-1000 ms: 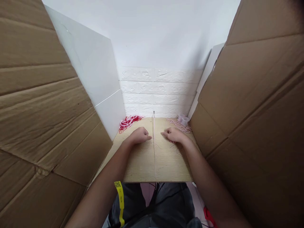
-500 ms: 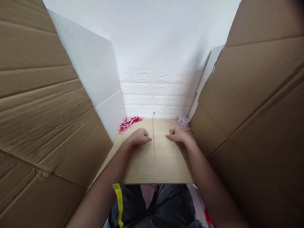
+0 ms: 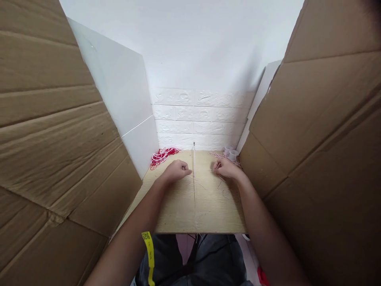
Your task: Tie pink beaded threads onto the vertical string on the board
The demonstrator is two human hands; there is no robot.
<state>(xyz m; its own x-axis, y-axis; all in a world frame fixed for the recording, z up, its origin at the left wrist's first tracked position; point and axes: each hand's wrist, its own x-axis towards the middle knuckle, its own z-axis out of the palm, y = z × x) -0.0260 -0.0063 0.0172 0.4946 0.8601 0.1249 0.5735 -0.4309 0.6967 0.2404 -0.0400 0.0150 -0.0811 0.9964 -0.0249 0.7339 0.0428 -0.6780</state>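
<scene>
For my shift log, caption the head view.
Left hand and right hand flank a pale cord running down a wooden board.

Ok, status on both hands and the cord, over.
Left hand curled, beside the pale cord; right hand pinched, opposite side. Any thread held: can't tell. Cord runs down the board. Loose strands near right hand.

A pale wooden board [image 3: 175, 210] carries tangled red-and-white cord [image 3: 163, 156] at far left, pale pink strands [image 3: 216, 155] and translucent plastic cups [image 3: 233, 155] at far right; a thin whitish cord [image 3: 195, 202] crosses its middle.
</scene>
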